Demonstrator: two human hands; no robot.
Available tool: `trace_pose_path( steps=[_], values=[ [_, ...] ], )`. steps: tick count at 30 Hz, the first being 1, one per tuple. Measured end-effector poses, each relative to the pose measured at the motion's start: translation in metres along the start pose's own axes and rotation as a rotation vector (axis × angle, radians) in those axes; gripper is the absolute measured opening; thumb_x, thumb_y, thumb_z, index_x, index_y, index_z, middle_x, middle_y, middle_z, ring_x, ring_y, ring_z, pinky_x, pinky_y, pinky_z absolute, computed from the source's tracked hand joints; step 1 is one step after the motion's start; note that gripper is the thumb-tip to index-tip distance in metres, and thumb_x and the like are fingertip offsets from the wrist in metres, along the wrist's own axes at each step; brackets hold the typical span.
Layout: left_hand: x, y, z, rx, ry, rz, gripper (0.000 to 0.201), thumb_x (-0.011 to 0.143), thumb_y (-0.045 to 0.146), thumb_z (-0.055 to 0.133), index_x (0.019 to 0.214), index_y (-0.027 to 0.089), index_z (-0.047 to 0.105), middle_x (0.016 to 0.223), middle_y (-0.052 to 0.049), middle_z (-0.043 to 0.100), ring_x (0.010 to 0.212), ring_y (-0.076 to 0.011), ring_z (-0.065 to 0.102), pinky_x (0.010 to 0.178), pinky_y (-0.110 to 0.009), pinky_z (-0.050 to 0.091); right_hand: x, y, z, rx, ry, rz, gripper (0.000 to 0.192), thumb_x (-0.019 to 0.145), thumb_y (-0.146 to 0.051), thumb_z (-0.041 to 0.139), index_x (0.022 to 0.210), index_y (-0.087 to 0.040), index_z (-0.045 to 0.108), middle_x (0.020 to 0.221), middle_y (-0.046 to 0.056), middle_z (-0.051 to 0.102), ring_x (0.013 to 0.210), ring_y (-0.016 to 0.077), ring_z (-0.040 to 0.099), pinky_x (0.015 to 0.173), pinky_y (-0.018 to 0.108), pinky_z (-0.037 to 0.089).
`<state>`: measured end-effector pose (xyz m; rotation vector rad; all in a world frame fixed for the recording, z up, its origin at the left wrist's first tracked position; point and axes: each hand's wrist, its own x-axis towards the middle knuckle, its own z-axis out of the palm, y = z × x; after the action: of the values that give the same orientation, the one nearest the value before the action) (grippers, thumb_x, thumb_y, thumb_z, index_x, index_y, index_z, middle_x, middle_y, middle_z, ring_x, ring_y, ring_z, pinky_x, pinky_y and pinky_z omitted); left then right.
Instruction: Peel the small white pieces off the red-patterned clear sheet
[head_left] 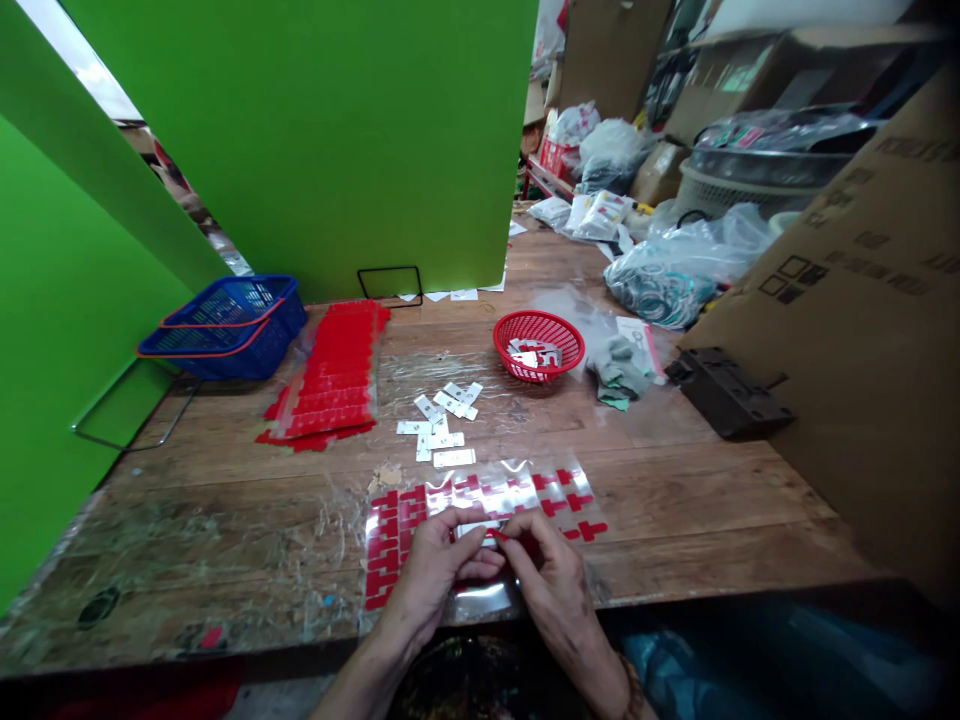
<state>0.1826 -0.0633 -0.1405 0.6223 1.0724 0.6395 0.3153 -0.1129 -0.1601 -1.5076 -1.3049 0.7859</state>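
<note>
White strip (pixel 480 527) lying left-right, pinched at its ends by both hands, left hand (pixel 435 575), right hand (pixel 551 580), over red sticker sheet (pixel 480 500)

A worn wooden table (pixel 675 480) sits in front of big green boards (pixel 337 130). Brown cardboard boxes (pixel 862 330) stand on the right. Plastic bags (pixel 675 270) pile up at the back.

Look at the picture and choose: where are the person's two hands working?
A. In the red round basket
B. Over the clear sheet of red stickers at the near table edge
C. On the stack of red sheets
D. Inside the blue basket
B: the left hand and right hand meet over the clear sheet of red stickers, pinching a small white piece, far from the blue basket and red round basket.
</note>
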Motion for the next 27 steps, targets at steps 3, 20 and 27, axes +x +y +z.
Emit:
trace_pose_path(
  steps=[3, 20, 27],
  values=[
    [0.000, 0.000, 0.000, 0.000, 0.020, 0.008, 0.032, 0.068, 0.017, 0.071, 0.096, 0.008, 0.058, 0.061, -0.007, 0.068, 0.058, -0.0153, 0.067, 0.058, -0.021, 0.055, 0.000, 0.002, 0.002, 0.015, 0.006, 0.014, 0.008, 0.080, -0.018, 0.051, 0.073, -0.020, 0.054, 0.071, -0.001, 0.055, 0.068, 0.0148, 0.053, 0.062, 0.024, 0.042],
    [0.000, 0.002, 0.002, 0.180, 0.113, 0.125, 0.031, 0.068, 0.020, 0.067, 0.094, 0.005, 0.059, 0.057, -0.008, 0.070, 0.054, -0.0174, 0.067, 0.057, -0.025, 0.054, 0.003, -0.010, 0.008, 0.162, 0.126, 0.205, 0.011, 0.072, -0.024, 0.062, 0.064, -0.018, 0.056, 0.074, 0.002, 0.056, 0.071, 0.0167, 0.054, 0.065, 0.025, 0.044],
    [0.003, -0.006, -0.004, 0.171, 0.055, 0.113, 0.035, 0.071, 0.023, 0.066, 0.100, 0.006, 0.056, 0.061, -0.009, 0.071, 0.056, -0.0160, 0.067, 0.059, -0.023, 0.053, 0.004, -0.006, 0.007, 0.174, 0.059, 0.299, 0.014, 0.078, -0.030, 0.054, 0.072, -0.017, 0.054, 0.067, 0.000, 0.055, 0.063, 0.0148, 0.051, 0.059, 0.024, 0.042]
  ],
)
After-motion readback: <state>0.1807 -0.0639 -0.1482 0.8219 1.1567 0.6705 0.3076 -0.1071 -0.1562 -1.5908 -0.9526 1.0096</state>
